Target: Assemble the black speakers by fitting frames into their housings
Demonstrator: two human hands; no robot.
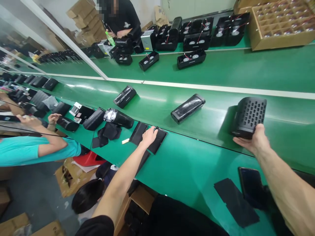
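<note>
The black speaker shell with holes (250, 115) is at the right hand (261, 141), far off to the right of the left hand (149, 137). The right hand is much nearer to it and has it gripped, with the thumb up its side and the fingers under the near end. The shell's long side seems to run away from that hand, with a small lean; I cannot tell if it touches the green belt (216, 144). The right arm comes in from the low right corner and slants up to the left. The left arm reaches up and forward, and its fingers touch the top edge of a flat black piece (157, 141); I cannot tell if they pinch it. Another shell (188, 108) lies between the hands, a bit farther out. A phone (251, 183) and black sheets (236, 202) lie on the near side of the right hand.
</note>
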